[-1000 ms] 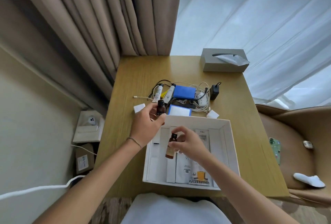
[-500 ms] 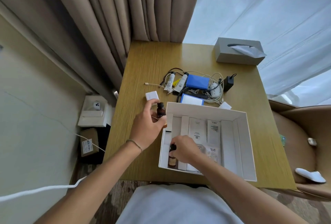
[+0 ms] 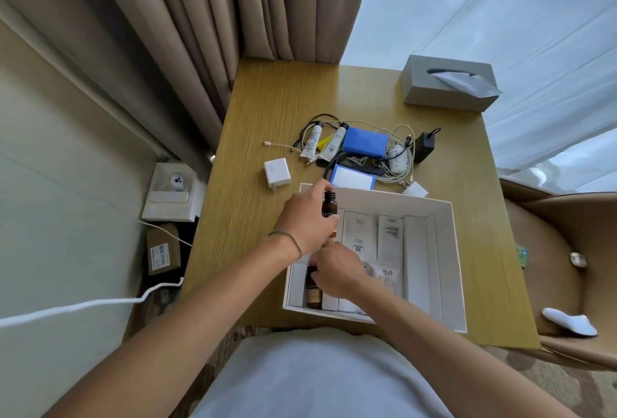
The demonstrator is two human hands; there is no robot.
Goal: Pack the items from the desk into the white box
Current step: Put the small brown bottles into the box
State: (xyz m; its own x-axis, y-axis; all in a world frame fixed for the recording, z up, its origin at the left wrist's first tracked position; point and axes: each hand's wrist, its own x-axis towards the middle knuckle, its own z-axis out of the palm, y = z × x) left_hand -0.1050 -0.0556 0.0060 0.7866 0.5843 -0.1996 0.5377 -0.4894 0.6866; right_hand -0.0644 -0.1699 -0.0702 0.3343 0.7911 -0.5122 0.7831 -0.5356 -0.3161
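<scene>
The white box (image 3: 447, 250) lies open on the wooden desk (image 3: 267, 110) near its front edge, with several white cartons inside. My left hand (image 3: 305, 217) holds a small brown bottle with a black cap (image 3: 329, 205) upright over the box's far left corner. My right hand (image 3: 337, 270) reaches into the box's near left part and grips a second brown bottle (image 3: 313, 289) lying there. Behind the box sit a white charger (image 3: 277, 172), two tubes (image 3: 322, 143), a blue case (image 3: 365, 147), a blue-edged card (image 3: 353, 178), tangled cables (image 3: 399, 163) and a black adapter (image 3: 424, 147).
A grey tissue box (image 3: 447, 85) stands at the desk's far right corner. Curtains hang behind the desk. A tan armchair (image 3: 567, 250) with a white slipper is to the right. Boxes and a white cord lie on the floor at left.
My right hand lowered its bottle down into the box's near left part. My left hand carried the other bottle from the desk to above the box's left corner. The camera view shifted.
</scene>
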